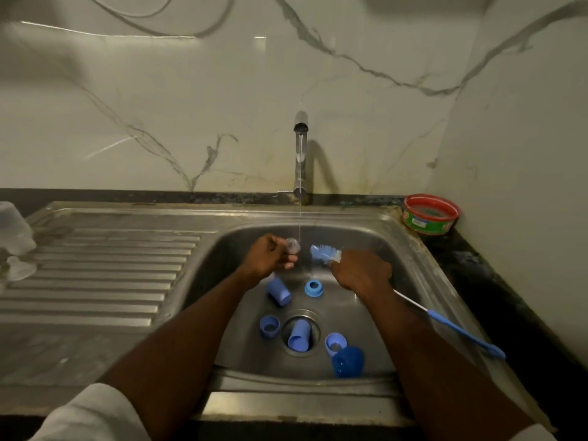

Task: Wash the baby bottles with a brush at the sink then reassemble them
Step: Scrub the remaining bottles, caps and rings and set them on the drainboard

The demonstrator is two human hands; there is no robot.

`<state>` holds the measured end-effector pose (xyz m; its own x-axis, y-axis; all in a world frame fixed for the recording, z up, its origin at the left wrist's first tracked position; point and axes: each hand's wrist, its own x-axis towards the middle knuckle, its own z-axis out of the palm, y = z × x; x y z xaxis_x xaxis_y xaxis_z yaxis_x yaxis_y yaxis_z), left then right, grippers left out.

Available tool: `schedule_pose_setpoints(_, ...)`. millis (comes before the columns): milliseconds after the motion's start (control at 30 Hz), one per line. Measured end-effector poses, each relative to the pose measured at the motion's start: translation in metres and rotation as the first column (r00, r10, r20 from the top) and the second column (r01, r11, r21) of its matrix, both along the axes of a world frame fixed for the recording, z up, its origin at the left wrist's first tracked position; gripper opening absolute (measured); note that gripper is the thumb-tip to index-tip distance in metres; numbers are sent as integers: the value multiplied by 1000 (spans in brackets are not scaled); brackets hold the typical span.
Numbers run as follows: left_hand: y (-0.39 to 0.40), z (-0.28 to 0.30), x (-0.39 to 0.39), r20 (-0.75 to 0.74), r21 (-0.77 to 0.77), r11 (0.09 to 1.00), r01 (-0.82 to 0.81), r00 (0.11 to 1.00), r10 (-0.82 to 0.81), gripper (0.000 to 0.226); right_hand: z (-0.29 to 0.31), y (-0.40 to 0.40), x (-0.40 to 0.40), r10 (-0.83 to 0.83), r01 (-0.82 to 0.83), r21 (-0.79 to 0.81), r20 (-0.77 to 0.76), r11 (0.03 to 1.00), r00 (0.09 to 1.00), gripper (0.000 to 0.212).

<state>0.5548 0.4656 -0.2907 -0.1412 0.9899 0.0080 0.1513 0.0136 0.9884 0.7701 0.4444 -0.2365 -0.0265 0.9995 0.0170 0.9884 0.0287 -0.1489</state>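
The person stands at a steel sink (381, 237) with both arms stretched over the basin. The left hand (265, 257) pinches a small clear teat (293, 245) in curled fingers, holding it just beside the thin stream of water falling from the tap (300, 154). The right hand (361, 272) grips the bottle brush (324, 253) close behind its blue-and-white bristles, fingers wrapped round the wire stem; the blue handle sticks out past the wrist over the sink's right rim.

On the basin floor lie blue bottle parts: one cap (279, 291) on its side below the left hand, a screw ring (313, 288) beside it, a second ring (269, 326) left of the drain, another cap (299, 335) lying in the drain opening, a third ring (335, 342) to the right, and a darker blue dome cover (347, 361) touching it.

A red-rimmed green tub (430, 218) sits on the dark table at the right corner; its label is too small to read. A clear bottle (14, 229) stands on the drainboard at far left.
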Motion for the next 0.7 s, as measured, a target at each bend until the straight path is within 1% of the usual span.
schedule_pose_setpoints(100, -1, 9, 10, 97, 55, 998, 41, 994, -46, 23, -3, 2, 0, 12, -12, -23, -8, 1000, 1000, 37)
schedule_pose_setpoints(233, 4, 9, 19, 119, 103, 992, 69, 990, -81, 24, -4, 4, 0, 22, -22, -35, -5, 999, 1000, 40)
schedule_pose_setpoints(400, 4, 16, 27, 208, 141, 986, 91, 971, -119, 22, -7, 5, -2, 37, -37, -36, -14, 999, 999, 40)
schedule_pose_setpoints(567, 5, 19, 28, 305, 142, 986, 83, 944, -123, 25, -9, 7, -4, 42, -43, -47, -18, 998, 999, 38)
schedule_pose_setpoints(700, 5, 18, 28, 271, 74, 996, 47, 960, -65, 24, -9, 7, -3, 48, -50, -63, -25, 997, 999, 39)
